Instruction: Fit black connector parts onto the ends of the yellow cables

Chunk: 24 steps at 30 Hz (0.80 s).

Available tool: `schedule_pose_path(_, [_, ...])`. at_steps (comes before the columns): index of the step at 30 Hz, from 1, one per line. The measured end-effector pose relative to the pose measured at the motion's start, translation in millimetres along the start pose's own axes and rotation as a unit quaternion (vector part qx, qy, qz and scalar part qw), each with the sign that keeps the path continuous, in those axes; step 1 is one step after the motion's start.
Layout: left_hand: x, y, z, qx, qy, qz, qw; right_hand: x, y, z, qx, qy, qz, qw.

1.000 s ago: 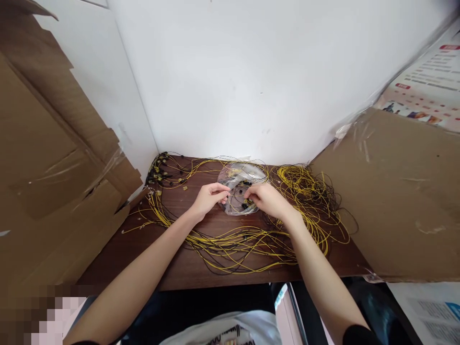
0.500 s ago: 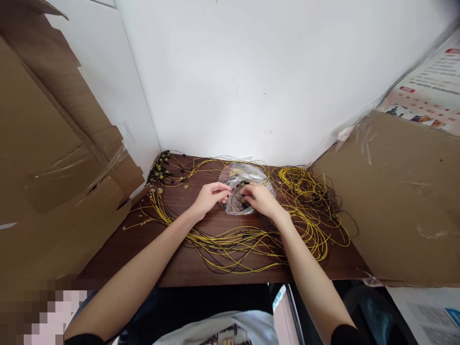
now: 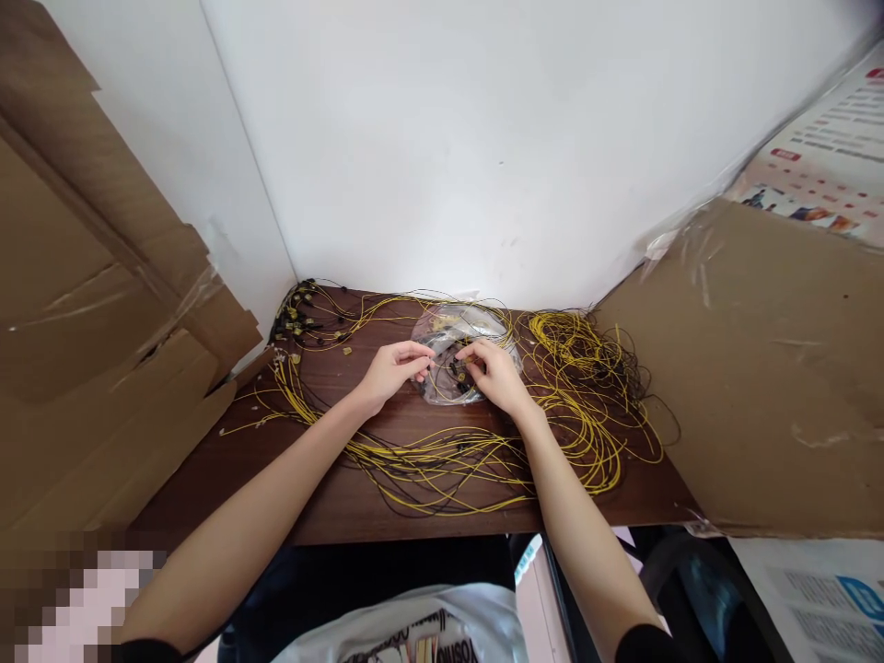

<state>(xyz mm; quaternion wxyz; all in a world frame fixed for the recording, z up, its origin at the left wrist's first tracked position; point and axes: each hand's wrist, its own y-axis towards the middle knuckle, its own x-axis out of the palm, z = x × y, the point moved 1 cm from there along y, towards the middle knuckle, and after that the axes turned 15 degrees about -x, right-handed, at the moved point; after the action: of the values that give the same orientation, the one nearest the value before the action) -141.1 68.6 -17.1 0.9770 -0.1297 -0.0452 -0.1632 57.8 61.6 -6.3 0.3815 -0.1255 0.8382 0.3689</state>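
My left hand (image 3: 397, 370) is closed in a pinch over the left side of a clear plastic bag (image 3: 448, 394), on something too small to make out, perhaps a thin wire end. Over the bag's right side is my right hand (image 3: 495, 373), its fingers bent and thumb curled in above small black parts (image 3: 461, 376); whatever lies between its fingertips is too small to tell. Yellow and black wires (image 3: 442, 451) run in a loose bundle across the table in front of both hands.
Tangled yellow and black wire (image 3: 573, 345) lies at the right. Black and yellow connectors (image 3: 296, 318) are piled at the back left. Cardboard panels (image 3: 746, 368) flank the brown table (image 3: 401, 527) on both sides, with a white wall (image 3: 442, 157) behind.
The view has shifted a little, so everything sits slightly further left and higher. My right hand's fingers have moved slightly over the black parts; my left hand keeps its pinch.
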Motion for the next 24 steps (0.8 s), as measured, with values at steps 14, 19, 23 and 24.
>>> schedule_pose_path(14, [-1.2,2.0,-3.0,0.006,0.004,-0.003,1.000,-0.9,-1.9,-5.2,0.010,0.018,0.022,1.000])
schedule_pose_path(19, [-2.5,3.4,-4.7,0.010,0.006,-0.010,1.000,0.7,-1.1,-9.9,-0.006,0.025,0.030,0.999])
schedule_pose_path(23, [-2.8,3.5,-4.7,0.011,0.009,-0.009,1.000,0.8,-1.4,-10.0,-0.009,0.014,0.023,1.000])
schedule_pose_path(24, [-2.6,3.2,-4.5,0.012,0.010,-0.009,1.000,0.9,-1.5,-9.7,-0.008,0.011,0.022,1.000])
